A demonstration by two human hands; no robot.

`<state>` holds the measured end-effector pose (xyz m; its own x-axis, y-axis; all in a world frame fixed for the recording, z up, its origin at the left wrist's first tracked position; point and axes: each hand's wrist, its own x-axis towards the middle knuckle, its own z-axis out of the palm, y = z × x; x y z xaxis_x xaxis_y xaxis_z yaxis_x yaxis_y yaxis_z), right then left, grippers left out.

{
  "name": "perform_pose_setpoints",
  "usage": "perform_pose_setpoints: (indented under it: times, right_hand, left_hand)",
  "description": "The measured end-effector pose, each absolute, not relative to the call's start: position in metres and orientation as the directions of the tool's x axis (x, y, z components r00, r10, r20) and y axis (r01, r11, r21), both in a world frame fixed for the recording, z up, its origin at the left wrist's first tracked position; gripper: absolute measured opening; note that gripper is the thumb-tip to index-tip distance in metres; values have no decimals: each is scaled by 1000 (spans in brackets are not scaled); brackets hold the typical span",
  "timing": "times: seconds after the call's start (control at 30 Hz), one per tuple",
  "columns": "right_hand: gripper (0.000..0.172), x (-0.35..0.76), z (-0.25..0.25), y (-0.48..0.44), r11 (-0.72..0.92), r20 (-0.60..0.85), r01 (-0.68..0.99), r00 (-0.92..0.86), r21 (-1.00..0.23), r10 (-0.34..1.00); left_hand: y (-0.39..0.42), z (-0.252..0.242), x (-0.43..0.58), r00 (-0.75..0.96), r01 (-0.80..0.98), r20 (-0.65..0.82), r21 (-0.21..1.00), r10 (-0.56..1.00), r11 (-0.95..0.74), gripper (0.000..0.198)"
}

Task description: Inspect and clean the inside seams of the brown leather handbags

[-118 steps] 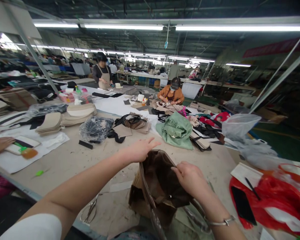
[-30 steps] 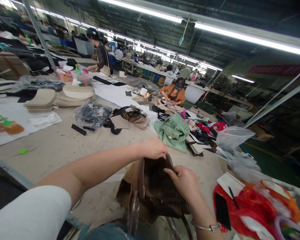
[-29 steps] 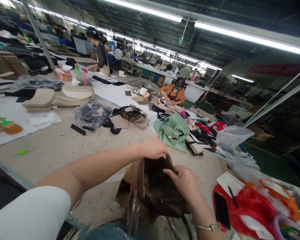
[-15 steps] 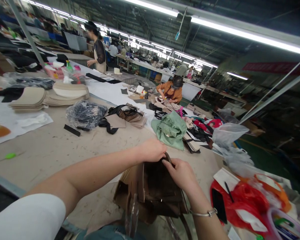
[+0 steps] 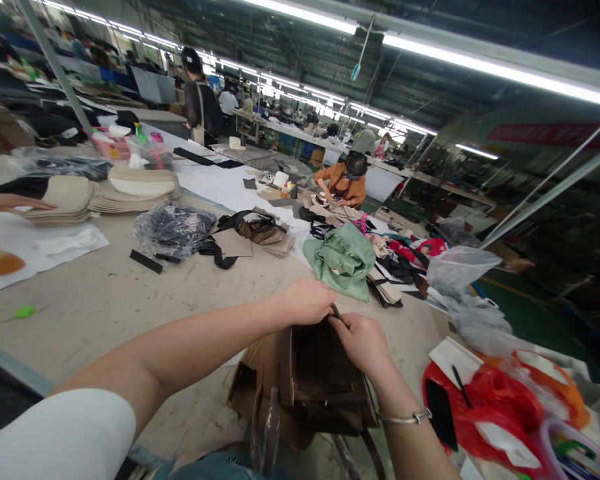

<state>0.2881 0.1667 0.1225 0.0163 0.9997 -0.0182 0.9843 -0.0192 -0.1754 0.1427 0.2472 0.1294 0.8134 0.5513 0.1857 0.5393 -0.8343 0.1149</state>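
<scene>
A brown handbag [image 5: 325, 373] lies tilted on the table in front of me, its dark inside facing up. Straps, one wrapped in clear plastic, hang from it toward my lap. My left hand [image 5: 307, 301] is closed on the bag's far top edge, its fingertips partly hidden. Close beside it, my right hand [image 5: 363, 339] pinches the same edge between thumb and fingers. Beyond my hands lies a crumpled green cloth [image 5: 341, 260].
Left of centre sit a plastic-wrapped bundle [image 5: 174, 228] and stacked beige panels [image 5: 140, 187]. A red plastic bag [image 5: 500, 393] and a black phone [image 5: 441, 413] lie at right. A co-worker's hand [image 5: 17, 201] reaches in at far left. A person in orange [image 5: 343, 180] works across the table.
A co-worker's hand has come in at the far left, over the beige panels. The standing person in the back has turned away. My hands keep their hold on the bag's edge.
</scene>
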Motion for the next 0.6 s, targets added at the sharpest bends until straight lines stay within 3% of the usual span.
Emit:
perform_pose_setpoints:
  times: [0.23,0.37,0.43,0.5,0.6]
  right_hand:
    - [37,294,113,169,-2,40,985,9,-174,999]
    - [38,303,109,169,-44,46,984,53,-173,998]
    - [39,306,108,169,-56,53,982,67,-180,996]
    - [38,306,109,168,-43,63,982,55,-183,997]
    - [37,300,112,165,22,71,987,-11,-161,997]
  left_hand:
    - [250,132,140,818,521,167,192,550,-832,19]
    - [251,133,121,798,504,186,315,573,-804,76]
    - [251,131,110,776,566,95,331,624,-755,94]
    - [255,131,101,754,632,-40,312,655,-709,94]
    - [266,136,89,785,615,-131,275,605,-739,73]
